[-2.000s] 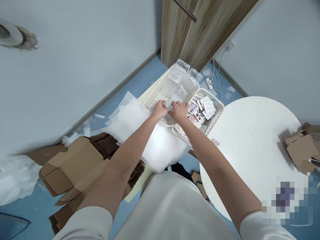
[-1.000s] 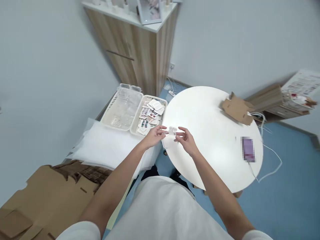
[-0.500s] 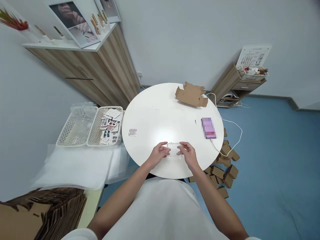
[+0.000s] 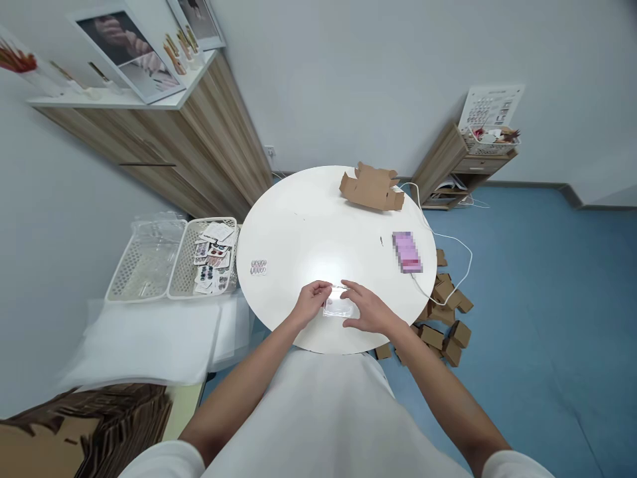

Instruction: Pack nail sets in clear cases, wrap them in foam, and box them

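A small clear plastic case lies on the near part of the round white table. My left hand pinches its left edge with fingers closed. My right hand rests on its right side, fingers curved over the case. A small card of press-on nails lies on the table to the left, apart from both hands.
A folded brown carton and a purple phone with a white cable lie on the table. Two white baskets stand left, one with clear cases, one with nail cards. White foam sheets and flat cartons lie near left. Small boxes litter the floor.
I turned from the baskets to the round table, carrying the clear case. It now rests on the table near the front edge with both hands on it.
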The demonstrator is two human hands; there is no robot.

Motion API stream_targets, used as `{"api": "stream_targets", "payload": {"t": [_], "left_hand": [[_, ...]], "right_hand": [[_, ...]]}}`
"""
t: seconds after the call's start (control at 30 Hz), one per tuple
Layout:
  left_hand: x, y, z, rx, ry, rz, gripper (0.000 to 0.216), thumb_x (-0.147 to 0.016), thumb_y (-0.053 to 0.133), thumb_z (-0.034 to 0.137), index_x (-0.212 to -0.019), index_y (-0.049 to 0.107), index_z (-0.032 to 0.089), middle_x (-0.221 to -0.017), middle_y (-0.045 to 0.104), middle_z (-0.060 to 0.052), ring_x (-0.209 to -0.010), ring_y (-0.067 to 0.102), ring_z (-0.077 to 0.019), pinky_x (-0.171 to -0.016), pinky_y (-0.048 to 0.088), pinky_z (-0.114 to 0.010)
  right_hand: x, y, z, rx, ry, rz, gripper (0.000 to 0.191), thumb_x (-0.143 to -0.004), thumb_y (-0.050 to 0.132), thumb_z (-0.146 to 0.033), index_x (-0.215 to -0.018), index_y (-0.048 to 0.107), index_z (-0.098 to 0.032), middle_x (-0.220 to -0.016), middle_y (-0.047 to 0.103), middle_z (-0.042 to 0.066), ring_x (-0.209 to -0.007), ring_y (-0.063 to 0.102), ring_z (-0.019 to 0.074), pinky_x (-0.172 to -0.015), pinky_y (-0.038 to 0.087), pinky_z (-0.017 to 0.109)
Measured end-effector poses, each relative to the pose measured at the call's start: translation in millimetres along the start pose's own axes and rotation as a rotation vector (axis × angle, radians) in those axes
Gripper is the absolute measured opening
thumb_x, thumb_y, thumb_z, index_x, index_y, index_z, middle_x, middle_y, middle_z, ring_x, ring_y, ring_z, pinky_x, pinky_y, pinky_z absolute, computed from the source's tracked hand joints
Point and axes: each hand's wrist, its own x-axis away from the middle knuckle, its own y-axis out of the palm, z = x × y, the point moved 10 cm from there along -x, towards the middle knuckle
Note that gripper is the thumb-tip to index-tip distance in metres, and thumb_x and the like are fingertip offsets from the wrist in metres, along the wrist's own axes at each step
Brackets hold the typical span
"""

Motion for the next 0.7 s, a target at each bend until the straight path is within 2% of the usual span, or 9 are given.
{"api": "stream_targets", "payload": {"t": [0.07, 0.2, 0.27, 0.4, 0.7], "left_hand": [[2.0, 4.4, 4.3, -0.011, 0.039, -0.06, 0.042, -0.068, 0.061, 0.043, -0.1, 0.058, 0.017, -0.084, 0.061, -0.005, -0.069, 0.058, -0.0133, -0.064, 0.046, -0.029], [14.1, 19.0, 16.5, -0.155, 0.205, -0.234, 0.09, -0.044, 0.08, 0.03, -0.125, 0.04, 0.024, -0.111, 0.053, -0.008, -0.091, 0.054, -0.0182, -0.08, 0.045, -0.034], [18.0, 21.2, 16.6, -0.236, 0.244, -0.249, 0.1, -0.042, 0.081, 0.028, -0.13, 0.033, 0.025, -0.112, 0.051, -0.008, -0.089, 0.054, -0.0175, -0.082, 0.044, -0.035], [19.3, 23.6, 15.5, -0.285, 0.256, -0.239, 0.091, -0.05, 0.077, 0.03, -0.13, 0.033, 0.024, -0.107, 0.053, -0.007, -0.083, 0.055, -0.0158, -0.08, 0.046, -0.037], [23.7, 19.6, 25.3, -0.267, 0.286, -0.188, 0.078, -0.052, 0.075, 0.025, -0.121, 0.041, 0.022, -0.105, 0.055, -0.006, -0.085, 0.056, -0.0171, -0.079, 0.048, -0.034]], "right_hand": [[-2.2, -3.2, -4.2, 0.049, -0.02, 0.015, 0.046, -0.063, 0.067, -0.028, -0.105, 0.049, -0.023, -0.13, 0.04, 0.01, -0.116, 0.042, 0.026, -0.089, 0.04, 0.043], [-1.0, -9.9, -4.1, 0.028, -0.006, 0.063, 0.042, -0.064, 0.065, -0.029, -0.101, 0.047, -0.023, -0.128, 0.043, 0.01, -0.115, 0.043, 0.0238, -0.088, 0.041, 0.041], [1.0, -10.3, -4.3, 0.014, -0.007, 0.059, 0.04, -0.064, 0.064, -0.029, -0.1, 0.047, -0.023, -0.127, 0.044, 0.009, -0.115, 0.043, 0.0233, -0.087, 0.041, 0.04], [2.8, -9.5, -5.7, 0.0, -0.012, 0.047, 0.039, -0.064, 0.064, -0.028, -0.099, 0.047, -0.023, -0.128, 0.043, 0.01, -0.117, 0.041, 0.0234, -0.088, 0.04, 0.04], [-3.0, -11.2, -5.4, -0.091, 0.019, 0.049, 0.041, -0.059, 0.067, -0.028, -0.097, 0.051, -0.024, -0.126, 0.046, 0.009, -0.114, 0.044, 0.026, -0.088, 0.039, 0.042]]}}
